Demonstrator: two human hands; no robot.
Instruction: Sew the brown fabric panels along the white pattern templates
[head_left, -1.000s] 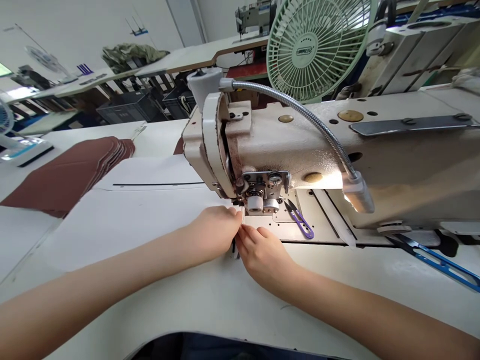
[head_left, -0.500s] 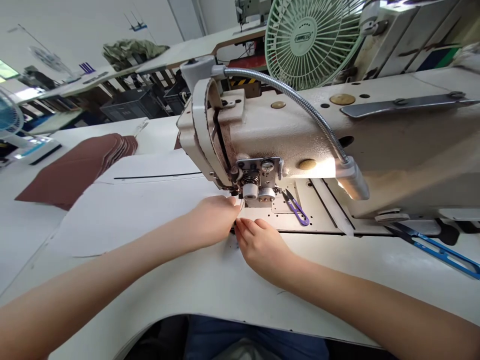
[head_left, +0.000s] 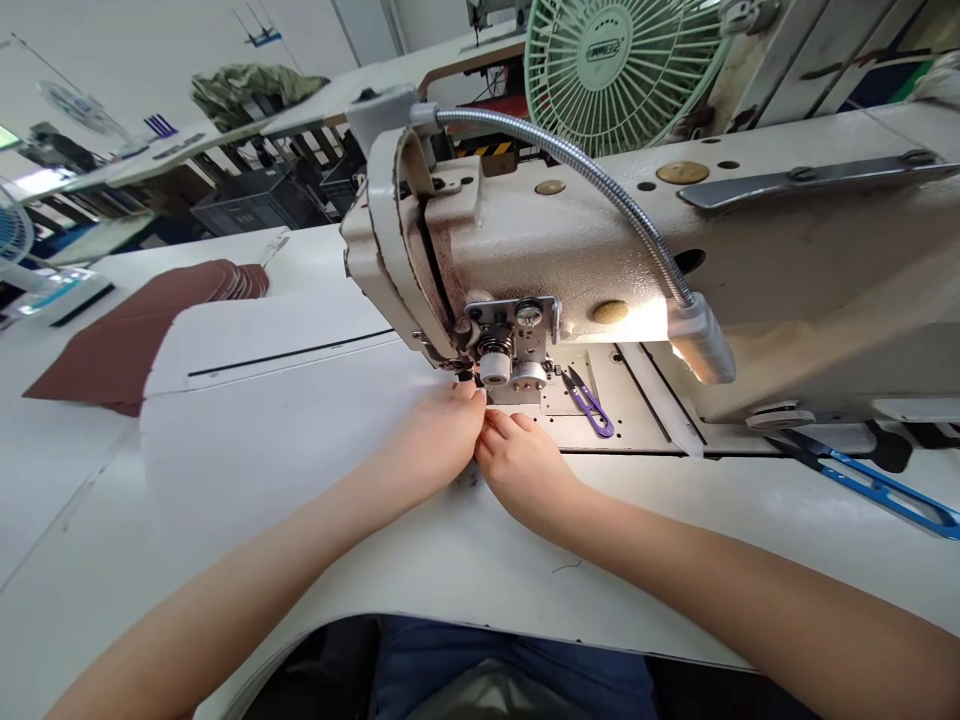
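Observation:
A white sheet-like panel (head_left: 247,440) with a narrow black strip (head_left: 292,353) along it lies flat, its right end under the head of a sewing machine (head_left: 480,240). My left hand (head_left: 442,430) is closed at the panel's right edge, fingertips close to the presser foot and partly hidden. Touching or nearly touching it, my right hand (head_left: 521,465) is bent into a pinch just in front of the needle area. What its fingertips hold is too small to make out. Purple thread snips (head_left: 590,402) rest on the machine bed, right of my hands.
Brown cut pieces (head_left: 150,335) lie stacked at the left. Blue-handled snips (head_left: 877,485) are at the right. A lamp on a bendable metal neck (head_left: 577,175) arches over the machine, with a green fan (head_left: 607,75) behind. The table's curved front edge (head_left: 375,615) is near my lap.
The white panel has turned slightly, its black strip now more tilted and its left end farther right. Both hands have drawn together at the needle, my left hand shifting a little right.

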